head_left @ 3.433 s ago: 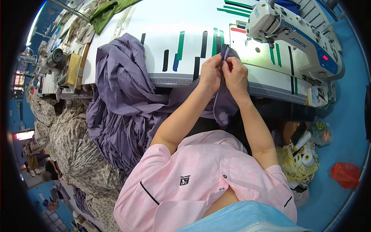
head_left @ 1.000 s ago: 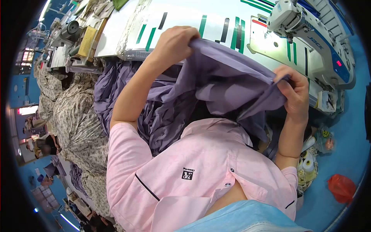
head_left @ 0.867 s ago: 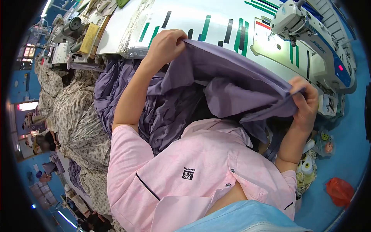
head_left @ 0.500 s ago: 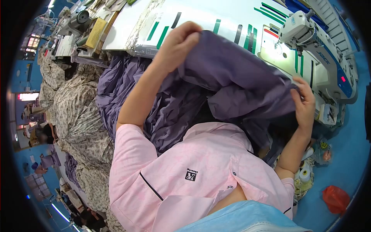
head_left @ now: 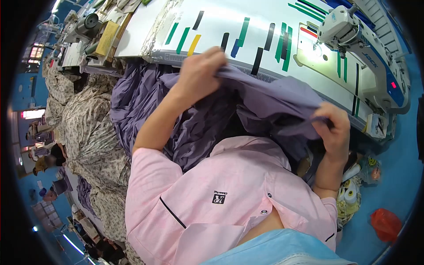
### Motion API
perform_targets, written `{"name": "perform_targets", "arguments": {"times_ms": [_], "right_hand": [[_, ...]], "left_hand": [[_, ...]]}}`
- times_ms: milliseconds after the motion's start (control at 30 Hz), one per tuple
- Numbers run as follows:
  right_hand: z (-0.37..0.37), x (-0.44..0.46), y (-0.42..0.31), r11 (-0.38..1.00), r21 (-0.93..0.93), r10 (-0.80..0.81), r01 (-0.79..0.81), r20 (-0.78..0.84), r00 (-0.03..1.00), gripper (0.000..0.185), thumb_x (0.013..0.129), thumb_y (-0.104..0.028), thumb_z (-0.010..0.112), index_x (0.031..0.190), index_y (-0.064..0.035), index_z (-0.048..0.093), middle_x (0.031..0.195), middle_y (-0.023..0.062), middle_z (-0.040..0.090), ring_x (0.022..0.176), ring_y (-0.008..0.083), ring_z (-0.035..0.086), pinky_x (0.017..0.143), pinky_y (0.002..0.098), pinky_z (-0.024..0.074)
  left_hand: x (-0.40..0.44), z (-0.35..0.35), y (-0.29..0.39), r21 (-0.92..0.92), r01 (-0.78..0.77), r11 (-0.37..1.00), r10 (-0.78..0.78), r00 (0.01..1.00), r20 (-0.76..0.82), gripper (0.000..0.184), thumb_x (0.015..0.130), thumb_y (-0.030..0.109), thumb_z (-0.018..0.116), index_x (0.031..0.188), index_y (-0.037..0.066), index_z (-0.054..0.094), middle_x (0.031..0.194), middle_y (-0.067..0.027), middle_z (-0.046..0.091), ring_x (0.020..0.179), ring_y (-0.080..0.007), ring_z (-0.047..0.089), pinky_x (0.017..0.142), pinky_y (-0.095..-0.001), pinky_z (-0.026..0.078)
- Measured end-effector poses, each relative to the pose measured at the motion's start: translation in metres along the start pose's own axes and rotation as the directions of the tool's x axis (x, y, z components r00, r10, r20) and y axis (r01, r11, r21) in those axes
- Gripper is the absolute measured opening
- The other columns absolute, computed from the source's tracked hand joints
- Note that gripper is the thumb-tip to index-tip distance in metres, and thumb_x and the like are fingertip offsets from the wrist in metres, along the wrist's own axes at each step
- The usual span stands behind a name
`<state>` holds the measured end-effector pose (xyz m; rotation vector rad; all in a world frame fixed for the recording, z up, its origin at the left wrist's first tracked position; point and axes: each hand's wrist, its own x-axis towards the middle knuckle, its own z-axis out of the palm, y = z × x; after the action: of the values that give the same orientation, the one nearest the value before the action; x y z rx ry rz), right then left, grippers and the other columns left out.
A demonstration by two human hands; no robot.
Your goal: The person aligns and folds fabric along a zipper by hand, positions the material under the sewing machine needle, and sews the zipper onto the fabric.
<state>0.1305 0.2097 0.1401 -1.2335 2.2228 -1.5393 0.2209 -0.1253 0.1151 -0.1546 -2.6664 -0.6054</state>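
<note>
Both of my hands hold a piece of purple cloth [head_left: 282, 95], stretched between them along the front edge of the sewing table. My left hand [head_left: 201, 73] is closed on its left end, beside the table edge. On the right end, my right hand [head_left: 332, 128] grips the cloth with curled fingers below the table's front edge. The cloth droops in folds in the middle. Below it, a larger heap of purple fabric [head_left: 194, 128] hangs down from the table toward my lap, and how the two join is hidden.
A sewing machine [head_left: 366, 57] stands at the right of the white table [head_left: 176, 13], which bears green, black and yellow tape strips. Floral fabric [head_left: 88, 115] is piled at left. Thread cones [head_left: 350, 194] and a red plastic bag [head_left: 384, 224] lie at lower right.
Both hands have come down toward me, the right also slightly inward. The purple cloth has dropped off the tabletop, uncovering more tape strips, and now hangs narrower and more bunched.
</note>
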Motion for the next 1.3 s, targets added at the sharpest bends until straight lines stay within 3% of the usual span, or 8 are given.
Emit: {"name": "perform_targets", "arguments": {"times_ms": [133, 267, 367, 500, 567, 633, 900, 1300], "right_hand": [[-0.022, -0.048, -0.011, 0.977, -0.212, 0.027, -0.036, -0.047, 0.999, 0.010, 0.071, -0.019, 0.075, 0.076, -0.0129, 0.069, 0.079, 0.0024, 0.066, 0.083, 0.0218, 0.061, 0.082, 0.0348, 0.0422], [-0.020, -0.084, -0.028, 0.961, -0.275, -0.047, -0.030, -0.268, 0.962, 0.007, 0.063, -0.025, 0.071, 0.063, -0.0199, 0.066, 0.070, 0.0016, 0.064, 0.067, 0.0221, 0.058, 0.063, 0.0343, 0.0403], [-0.102, -0.095, 0.035, 0.977, 0.036, -0.212, 0.210, 0.244, 0.946, 0.007, 0.068, -0.023, 0.069, 0.074, -0.0189, 0.070, 0.081, 0.0067, 0.067, 0.070, 0.0205, 0.061, 0.063, 0.0342, 0.0445], [-0.067, -0.087, 0.014, 0.733, -0.572, -0.169, -0.367, -0.676, 0.717, 0.025, 0.085, -0.020, 0.068, 0.105, -0.0060, 0.066, 0.107, 0.0103, 0.067, 0.093, 0.0192, 0.066, 0.083, 0.0326, 0.0528], [-0.108, -0.099, 0.047, 0.958, -0.107, 0.096, -0.265, -0.754, 0.650, 0.029, 0.091, -0.017, 0.065, 0.115, 0.0005, 0.063, 0.114, 0.0116, 0.066, 0.100, 0.0183, 0.066, 0.089, 0.0312, 0.0529], [-0.133, -0.089, 0.087, 0.890, 0.443, 0.354, -0.114, -0.509, 0.785, 0.027, 0.094, -0.011, 0.064, 0.116, 0.0034, 0.060, 0.111, 0.0088, 0.064, 0.098, 0.0154, 0.062, 0.089, 0.0291, 0.0497], [-0.069, -0.005, 0.195, 0.824, 0.037, 0.533, -0.566, -0.388, 0.751, 0.024, 0.098, -0.018, 0.062, 0.109, 0.0033, 0.065, 0.099, 0.0017, 0.065, 0.089, 0.0076, 0.054, 0.084, 0.0227, 0.0417], [-0.066, -0.017, 0.211, 0.792, 0.242, 0.611, -0.561, -0.333, 0.719, 0.012, 0.099, -0.014, 0.061, 0.096, -0.0033, 0.063, 0.089, -0.0030, 0.059, 0.082, 0.0049, 0.049, 0.076, 0.0209, 0.0388]], "left_hand": [[-0.047, -0.030, -0.054, 0.016, 0.269, 0.963, -0.259, 0.940, -0.222, 0.023, 0.063, -0.007, 0.064, 0.084, 0.001, 0.060, 0.086, -0.0131, 0.064, 0.076, -0.0334, 0.065, 0.068, -0.0348, 0.050], [-0.089, -0.067, -0.080, -0.109, 0.455, 0.884, -0.467, 0.849, -0.245, 0.024, 0.066, -0.014, 0.061, 0.086, -0.001, 0.062, 0.083, -0.0062, 0.064, 0.075, -0.0154, 0.062, 0.068, -0.0253, 0.047], [-0.109, -0.100, -0.088, -0.387, 0.439, 0.811, -0.530, 0.831, -0.167, 0.019, 0.074, -0.014, 0.061, 0.089, -0.003, 0.065, 0.087, -0.0011, 0.064, 0.081, -0.0076, 0.059, 0.073, -0.0227, 0.048], [-0.084, -0.144, -0.086, -0.159, 0.507, 0.847, -0.531, 0.812, -0.240, 0.021, 0.082, 0.000, 0.065, 0.102, -0.001, 0.070, 0.089, -0.0062, 0.070, 0.086, -0.0134, 0.066, 0.079, -0.0275, 0.052], [-0.055, -0.143, -0.114, -0.010, 0.476, 0.880, -0.471, 0.867, -0.162, 0.022, 0.083, 0.008, 0.066, 0.102, -0.001, 0.070, 0.089, -0.0103, 0.071, 0.086, -0.0178, 0.068, 0.080, -0.0305, 0.053], [-0.021, -0.133, -0.150, 0.113, 0.432, 0.895, -0.430, 0.902, -0.044, 0.024, 0.085, 0.016, 0.066, 0.102, 0.000, 0.071, 0.091, -0.0146, 0.072, 0.086, -0.0237, 0.069, 0.081, -0.0337, 0.053], [0.067, 0.036, -0.256, 0.226, 0.481, 0.847, -0.460, 0.877, -0.140, 0.019, 0.087, 0.020, 0.067, 0.100, 0.008, 0.073, 0.090, -0.0123, 0.073, 0.085, -0.0269, 0.069, 0.077, -0.0373, 0.053], [0.067, 0.060, -0.269, 0.184, 0.518, 0.835, -0.471, 0.846, -0.249, 0.032, 0.083, 0.036, 0.074, 0.095, 0.007, 0.070, 0.092, -0.0098, 0.070, 0.093, -0.0299, 0.064, 0.081, -0.0415, 0.050]]}}
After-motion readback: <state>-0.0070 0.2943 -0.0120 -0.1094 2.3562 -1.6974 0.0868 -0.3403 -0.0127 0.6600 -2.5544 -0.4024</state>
